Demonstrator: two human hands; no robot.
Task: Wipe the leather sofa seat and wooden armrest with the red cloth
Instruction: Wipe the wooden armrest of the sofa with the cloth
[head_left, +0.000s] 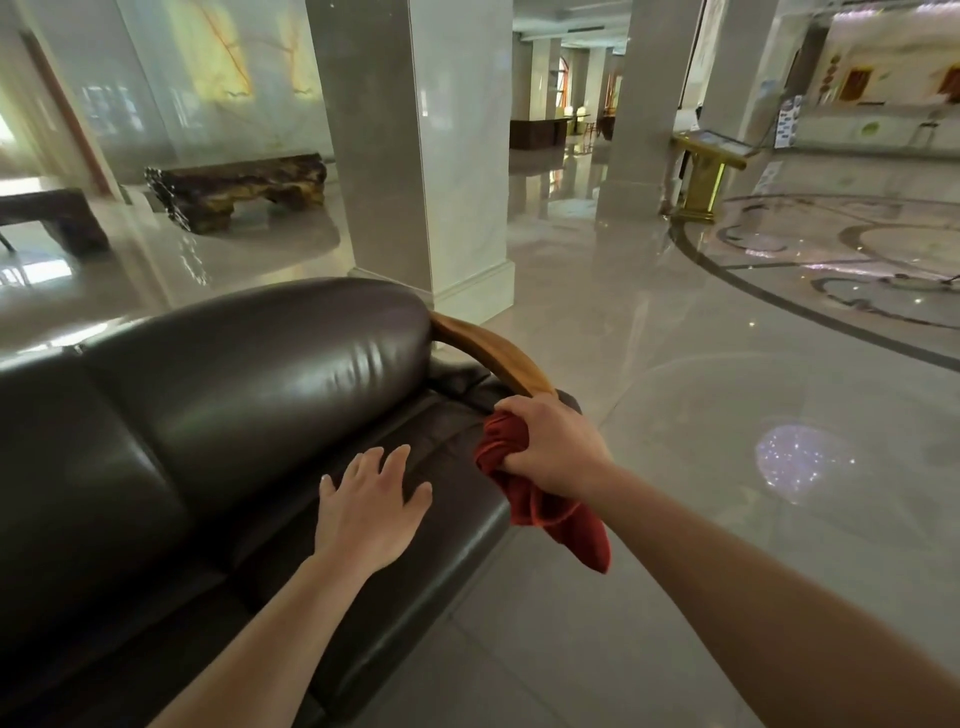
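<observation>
A dark brown leather sofa (249, 395) fills the lower left, its seat (457, 525) running toward me. A curved wooden armrest (493, 351) arches over its right end. My right hand (550, 447) is closed around a bunched red cloth (540, 509) at the near end of the armrest, and a tail of the cloth hangs down past the seat edge. My left hand (374, 499) lies flat on the seat with fingers spread, holding nothing, just left of the cloth.
Polished marble floor (675, 389) stretches to the right of the sofa. A square white pillar (426, 156) stands right behind the armrest. Carved wooden benches (234, 187) sit at the far left, and a gold lectern (706, 171) stands at the far right.
</observation>
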